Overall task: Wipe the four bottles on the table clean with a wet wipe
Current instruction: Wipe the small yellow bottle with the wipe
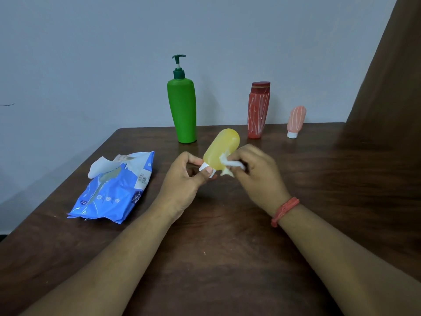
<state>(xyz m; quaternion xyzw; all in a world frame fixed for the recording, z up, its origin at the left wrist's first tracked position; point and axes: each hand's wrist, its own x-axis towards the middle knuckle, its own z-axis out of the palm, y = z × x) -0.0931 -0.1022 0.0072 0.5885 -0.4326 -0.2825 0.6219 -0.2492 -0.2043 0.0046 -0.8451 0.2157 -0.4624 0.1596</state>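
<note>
Head view: left hand (185, 176) pinches the yellow bottle's (222, 149) white cap, right hand (255, 169) clamps a wipe (230, 164) against it above bare near surface (216, 258), fingertips hidden.

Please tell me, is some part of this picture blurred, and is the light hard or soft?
Head view: the right hand and the wet wipe it rubs on the yellow bottle are smeared by motion; the left hand, green pump bottle and wipes pack look sharper. The light is soft, shadows on the table faint.
</note>
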